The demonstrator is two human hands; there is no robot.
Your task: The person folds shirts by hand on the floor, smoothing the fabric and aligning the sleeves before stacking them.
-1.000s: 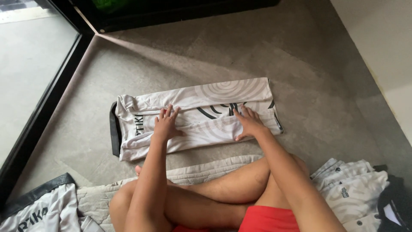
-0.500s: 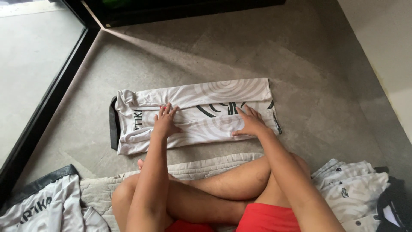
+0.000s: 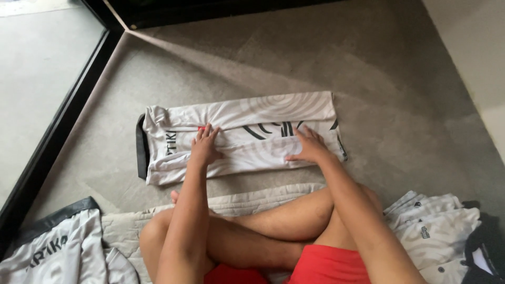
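Observation:
A white patterned shirt (image 3: 247,113) with black trim lies folded into a long strip on the grey carpet in front of my crossed legs. My left hand (image 3: 204,147) lies flat on its left half, fingers spread. Flat on its right half, near the lower edge, rests my right hand (image 3: 309,146). Neither hand grips the cloth; both press on it.
A similar white and black garment (image 3: 50,252) lies at the lower left. More such garments (image 3: 436,231) are heaped at the lower right. A pale quilted mat (image 3: 252,197) lies under my legs. A black frame (image 3: 63,115) borders the carpet at left, and a wall stands at the upper right.
Both hands stay pressed on the folded shirt; the right hand has slid slightly along its lower edge. The shirt has not moved.

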